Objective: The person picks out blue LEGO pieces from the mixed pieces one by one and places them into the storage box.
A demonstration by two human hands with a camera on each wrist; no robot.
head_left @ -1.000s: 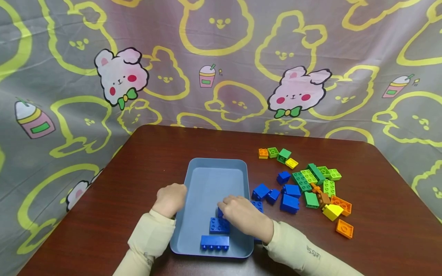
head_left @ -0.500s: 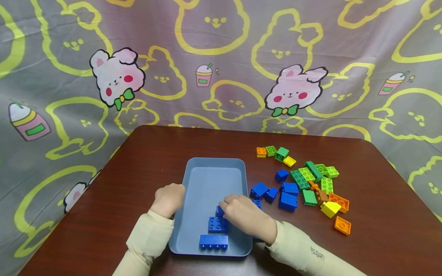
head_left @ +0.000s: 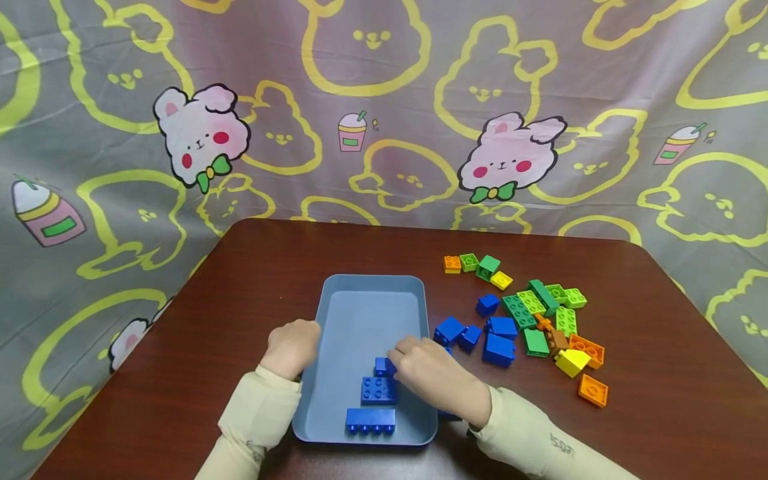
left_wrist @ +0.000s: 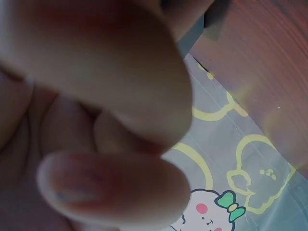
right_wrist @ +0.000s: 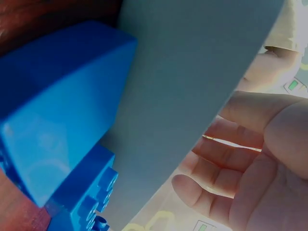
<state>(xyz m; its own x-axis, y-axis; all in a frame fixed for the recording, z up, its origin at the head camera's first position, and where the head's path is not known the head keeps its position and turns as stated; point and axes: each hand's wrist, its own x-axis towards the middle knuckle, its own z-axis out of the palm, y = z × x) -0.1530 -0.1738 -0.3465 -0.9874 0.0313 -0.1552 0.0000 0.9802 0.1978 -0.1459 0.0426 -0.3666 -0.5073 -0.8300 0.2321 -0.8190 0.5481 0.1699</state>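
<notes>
In the head view, the blue-grey tray [head_left: 354, 327] holds three blue bricks. A long brick [head_left: 370, 420] lies on its side, studs facing the near edge. Behind it sits a wider brick [head_left: 379, 391], studs up, then a small brick [head_left: 384, 367] partly covered by my right fingertips. My right hand [head_left: 441, 377] reaches over the tray's right wall; its fingers are loosely bent with nothing in them in the right wrist view. My left hand [head_left: 293, 348] is at the left rim, fingers curled; nothing shows between thumb and finger in the left wrist view.
Several loose blue bricks [head_left: 499, 350] lie right of the tray; one large blue brick [right_wrist: 67, 106] stands close to its outer wall. Green, yellow and orange bricks [head_left: 534, 303] spread farther right. A patterned curtain [head_left: 414, 100] hangs behind the brown table [head_left: 270, 267].
My right hand has shifted slightly right, uncovering more of the small blue brick and the wider one. My left hand stays at the rim. The head view has swung a little.
</notes>
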